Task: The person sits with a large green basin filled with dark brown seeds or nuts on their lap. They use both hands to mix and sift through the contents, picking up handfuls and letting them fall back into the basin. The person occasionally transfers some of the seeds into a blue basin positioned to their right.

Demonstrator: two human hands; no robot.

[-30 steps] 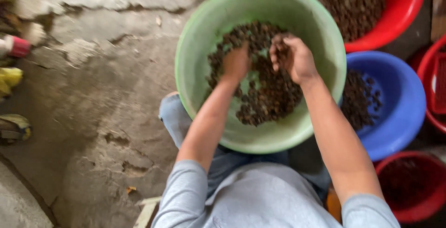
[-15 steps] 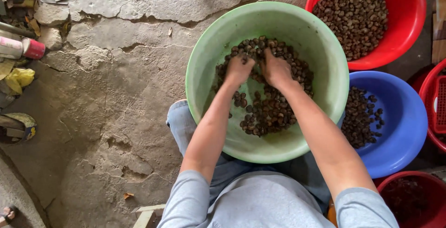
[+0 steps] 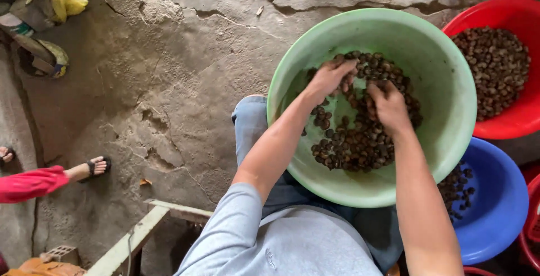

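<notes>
Green basin (image 3: 450, 85) rests on the lap, holding dark nuts (image 3: 360, 141). Left hand (image 3: 329, 76), at 11 o'clock in the basin, and right hand (image 3: 388, 104), near centre, both curl loosely over nuts. Red basin (image 3: 506, 127) sits at 2 o'clock, blue basin (image 3: 500, 208) at 5.

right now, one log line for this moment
left hand in nuts | right hand in nuts | green basin | red tub, blue tub beside

— What colours are the basins?
— One pale green basin (image 3: 444, 85), one red basin (image 3: 509, 124), one blue basin (image 3: 500, 208).
— And the nuts (image 3: 360, 141)?
— Dark brown, mottled. The floor (image 3: 169, 85) is grey-brown; a red trouser leg (image 3: 28, 183) shows left.
</notes>
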